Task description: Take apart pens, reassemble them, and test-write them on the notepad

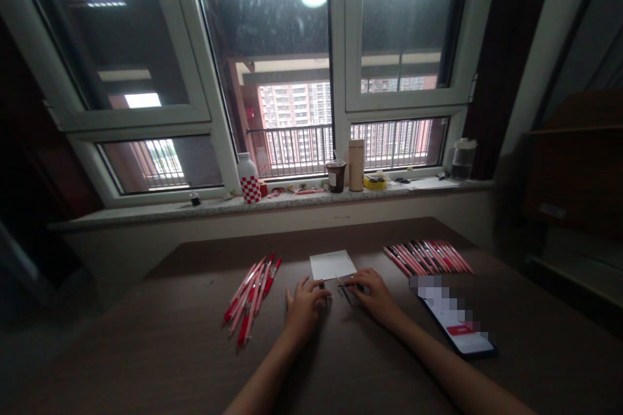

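Over the middle of the brown table, my left hand (304, 306) pinches a small dark piece, perhaps part of a pen, between thumb and fingers. Facing it, my right hand (374, 295) is closed on a thin dark stick-like pen part (344, 285) that points left. Below that, another thin dark piece (345, 298) appears to lie on the table; its kind is too small to make out. Just beyond both hands lies a white sheet of paper (333, 264). A loose pile of red and pink pens (252, 298) sits to the left of my left hand.
Red, pink and black pens (428, 257) lie side by side at the right. Nearer me is a lit phone (457, 321), partly blurred out. On the windowsill stand a checkered bottle (249, 181), a drink cup (335, 176), a tan flask (356, 165) and a clear jug (464, 159).
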The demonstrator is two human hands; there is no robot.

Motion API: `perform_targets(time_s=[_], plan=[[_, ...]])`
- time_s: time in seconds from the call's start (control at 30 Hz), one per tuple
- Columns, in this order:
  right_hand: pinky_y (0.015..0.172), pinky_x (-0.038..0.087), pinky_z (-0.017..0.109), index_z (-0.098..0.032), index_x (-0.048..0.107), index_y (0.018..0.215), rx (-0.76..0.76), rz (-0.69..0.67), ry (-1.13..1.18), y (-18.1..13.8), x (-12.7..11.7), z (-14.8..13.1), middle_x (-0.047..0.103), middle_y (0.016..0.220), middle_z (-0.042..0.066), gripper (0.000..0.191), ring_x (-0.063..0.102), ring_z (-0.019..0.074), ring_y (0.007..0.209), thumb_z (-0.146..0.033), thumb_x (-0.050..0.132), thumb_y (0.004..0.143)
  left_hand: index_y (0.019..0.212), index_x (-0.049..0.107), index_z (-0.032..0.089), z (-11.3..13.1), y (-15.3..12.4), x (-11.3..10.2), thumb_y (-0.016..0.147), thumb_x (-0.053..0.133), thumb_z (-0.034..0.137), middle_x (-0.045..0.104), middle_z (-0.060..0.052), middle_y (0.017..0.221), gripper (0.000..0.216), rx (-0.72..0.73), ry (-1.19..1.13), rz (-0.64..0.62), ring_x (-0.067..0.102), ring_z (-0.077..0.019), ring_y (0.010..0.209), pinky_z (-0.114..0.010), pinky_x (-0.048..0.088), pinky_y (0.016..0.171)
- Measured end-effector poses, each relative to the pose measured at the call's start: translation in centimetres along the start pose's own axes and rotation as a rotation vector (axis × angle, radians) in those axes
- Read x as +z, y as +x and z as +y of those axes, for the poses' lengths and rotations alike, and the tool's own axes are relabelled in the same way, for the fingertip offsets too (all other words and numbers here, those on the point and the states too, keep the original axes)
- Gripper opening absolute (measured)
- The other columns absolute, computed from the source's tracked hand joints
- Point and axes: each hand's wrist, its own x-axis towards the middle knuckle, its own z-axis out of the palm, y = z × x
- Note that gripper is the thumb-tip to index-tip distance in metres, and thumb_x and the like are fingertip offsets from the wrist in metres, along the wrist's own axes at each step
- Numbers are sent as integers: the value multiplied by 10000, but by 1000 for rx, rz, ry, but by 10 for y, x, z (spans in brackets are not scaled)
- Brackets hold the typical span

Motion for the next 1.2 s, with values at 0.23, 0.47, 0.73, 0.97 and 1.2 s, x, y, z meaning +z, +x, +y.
perform_targets(time_s=[0.23, 0.47, 0.73, 0.97, 1.2], plan=[[892, 377, 404, -282, 720, 955, 4, -8, 4, 0, -2, -3, 700, 910, 38, 180, 554, 232, 938, -299, 594, 827, 926, 689, 371, 2, 0, 1, 781, 504, 101, 565, 21, 1299, 358, 16, 18, 2, 326, -286, 1335, -681, 106, 1044], [890, 378, 402, -281, 722, 936, 6, 9, -2, 0, 1, 1, 702, 910, 35, 166, 557, 230, 934, -282, 599, 825, 879, 676, 327, 2, 0, 2, 796, 542, 160, 585, 18, 1264, 230, 51, 15, 14, 347, -268, 1315, -652, 100, 1061], [876, 384, 397, -286, 721, 950, 2, 4, 5, 0, -1, -1, 702, 899, 36, 174, 558, 232, 929, -299, 596, 830, 930, 641, 293, 8, -1, -3, 828, 495, 190, 659, -10, 1019, 205, 56, -32, 109, 516, -210, 1095, -580, 118, 1096], [877, 377, 392, -289, 721, 943, -2, 7, -8, -1, 0, 2, 700, 887, 31, 166, 556, 233, 924, -319, 603, 831, 956, 624, 281, 10, -6, -5, 844, 512, 259, 654, -10, 960, 160, 51, -83, 147, 571, -198, 1012, -562, 130, 1106], [880, 362, 396, -286, 720, 934, -13, -1, -37, 0, -2, -1, 692, 893, 32, 152, 546, 233, 926, -312, 611, 832, 992, 622, 271, 9, -9, -5, 840, 530, 288, 655, -8, 962, 178, 41, -124, 174, 597, -192, 966, -561, 159, 1099]])
